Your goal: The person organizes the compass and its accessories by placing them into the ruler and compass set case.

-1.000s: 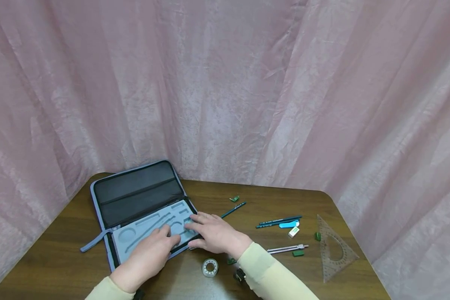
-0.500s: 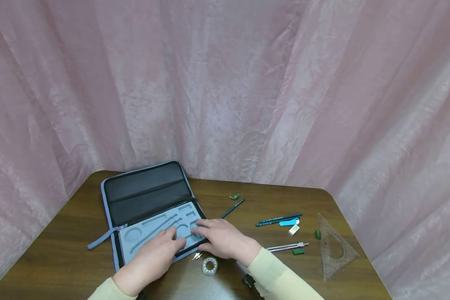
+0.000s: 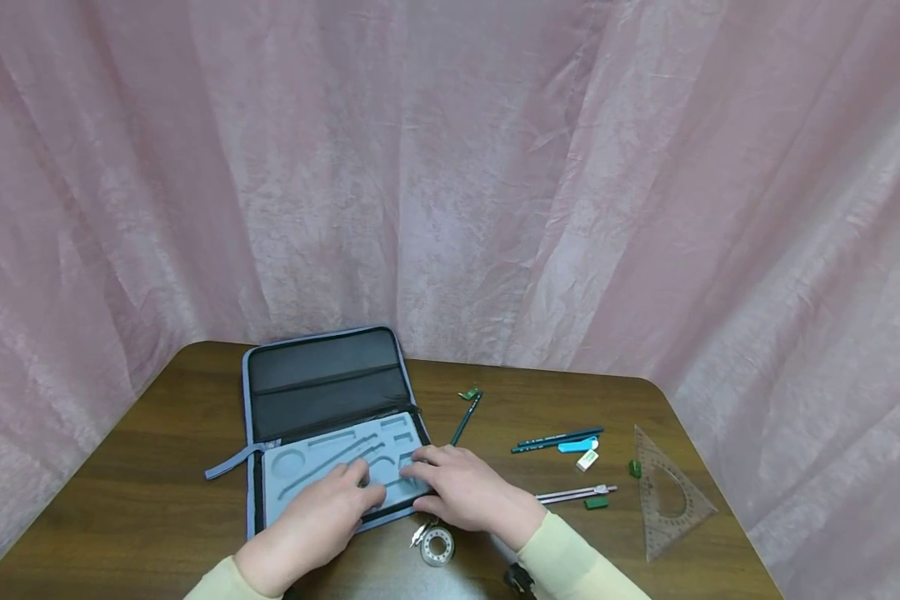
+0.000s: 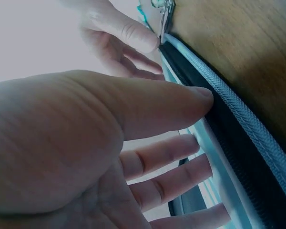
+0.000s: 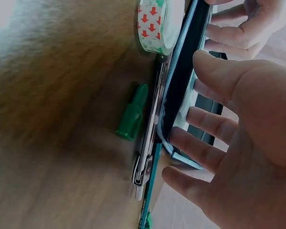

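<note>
An unzipped blue-grey case lies on the table, its black lid folded back. A pale blue tray with shaped hollows fills its near half. My left hand rests over the tray, with its thumb on the black zipper edge and its fingers reaching inside. Spread at the case's right end, my right hand touches the tray and edge. Just outside the front edge are a tape roll and a silver metal tip. A pencil lies behind the right hand.
To the right lie two pencils, a blue tool, an eraser, a silver compass, a green piece and a clear set square. A strap sticks out left of the case. A pink curtain hangs behind.
The case has slid right and turned clockwise under both hands. The tape roll and the silver tip have shifted right, and the pencil behind the right hand has swung more upright.
</note>
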Tool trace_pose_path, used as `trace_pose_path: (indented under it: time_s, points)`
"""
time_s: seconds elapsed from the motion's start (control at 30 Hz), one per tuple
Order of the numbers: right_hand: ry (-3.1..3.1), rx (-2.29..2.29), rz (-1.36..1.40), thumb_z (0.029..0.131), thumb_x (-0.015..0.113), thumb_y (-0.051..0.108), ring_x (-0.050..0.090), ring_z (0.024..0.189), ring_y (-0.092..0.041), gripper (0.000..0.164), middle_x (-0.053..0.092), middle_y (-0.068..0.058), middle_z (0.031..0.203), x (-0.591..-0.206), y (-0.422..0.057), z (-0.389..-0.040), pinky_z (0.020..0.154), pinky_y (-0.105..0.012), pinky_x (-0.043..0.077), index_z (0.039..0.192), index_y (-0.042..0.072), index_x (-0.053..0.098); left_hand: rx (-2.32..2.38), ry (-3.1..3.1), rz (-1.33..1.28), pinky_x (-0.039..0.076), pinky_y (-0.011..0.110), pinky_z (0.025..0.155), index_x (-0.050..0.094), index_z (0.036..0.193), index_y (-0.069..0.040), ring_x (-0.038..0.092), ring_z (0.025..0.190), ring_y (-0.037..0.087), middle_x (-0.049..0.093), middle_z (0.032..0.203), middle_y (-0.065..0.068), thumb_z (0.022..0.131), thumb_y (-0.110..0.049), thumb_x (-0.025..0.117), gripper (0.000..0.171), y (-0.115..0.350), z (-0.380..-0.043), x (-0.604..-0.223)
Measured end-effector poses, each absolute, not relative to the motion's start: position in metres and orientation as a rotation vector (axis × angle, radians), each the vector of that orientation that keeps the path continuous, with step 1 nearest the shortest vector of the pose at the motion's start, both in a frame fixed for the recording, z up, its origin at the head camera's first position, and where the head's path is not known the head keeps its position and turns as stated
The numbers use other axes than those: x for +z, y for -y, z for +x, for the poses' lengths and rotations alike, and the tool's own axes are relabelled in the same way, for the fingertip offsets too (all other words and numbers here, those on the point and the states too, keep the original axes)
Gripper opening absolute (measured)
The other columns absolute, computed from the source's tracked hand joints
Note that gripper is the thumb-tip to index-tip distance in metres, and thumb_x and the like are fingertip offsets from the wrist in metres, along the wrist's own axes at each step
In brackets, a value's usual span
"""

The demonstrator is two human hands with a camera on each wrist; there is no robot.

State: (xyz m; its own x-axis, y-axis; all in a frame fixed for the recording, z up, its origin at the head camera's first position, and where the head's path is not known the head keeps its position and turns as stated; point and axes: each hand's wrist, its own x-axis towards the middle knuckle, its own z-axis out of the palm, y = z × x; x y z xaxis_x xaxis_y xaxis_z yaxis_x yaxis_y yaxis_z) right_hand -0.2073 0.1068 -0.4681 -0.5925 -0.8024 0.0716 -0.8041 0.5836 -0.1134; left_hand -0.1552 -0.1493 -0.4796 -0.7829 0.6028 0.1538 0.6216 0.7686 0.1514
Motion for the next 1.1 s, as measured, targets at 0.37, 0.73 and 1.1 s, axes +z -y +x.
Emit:
trace_pose_path:
  time_s: [0.37, 0.73, 1.1]
  points:
    - [2.827, 0.237, 1.372, 0.108, 0.076, 0.034, 0.063, 0.128, -0.02, 0.039, 0.063, -0.002, 0.143, -0.47, -0.124, -0.197, 0.109, -0.04, 0.054, 0.144, 0.021, 0.07, -0.324, 2.815, -1.108, 0.055, 0.033, 0.067, 0.075, 0.104, -0.022, 0.058, 0.087, 0.019, 0.059, 0.107, 0.001, 0.087, -0.003, 0.092, 0.03, 0.143, -0.155, -0.482]
    - [2.836, 0.289, 1.321, 0.106, 0.079, 0.033, 0.06, 0.116, -0.018, 0.036, 0.064, 0.001, 0.135, -0.471, -0.138, -0.189, 0.099, -0.035, 0.055, 0.139, 0.02, 0.07, -0.349, 2.743, -1.174, 0.057, 0.032, 0.072, 0.076, 0.107, -0.022, 0.06, 0.093, 0.02, 0.061, 0.112, 0.001, 0.091, 0.001, 0.087, 0.03, 0.135, -0.155, -0.487]
    - [2.888, 0.335, 1.25, 0.104, 0.08, 0.035, 0.057, 0.105, -0.015, 0.037, 0.063, 0.002, 0.131, -0.473, -0.154, -0.185, 0.085, -0.03, 0.053, 0.137, 0.021, 0.069, -0.371, 2.692, -1.222, 0.059, 0.035, 0.08, 0.075, 0.107, -0.023, 0.062, 0.097, 0.02, 0.064, 0.117, 0.001, 0.091, 0.001, 0.086, 0.031, 0.123, -0.161, -0.489]
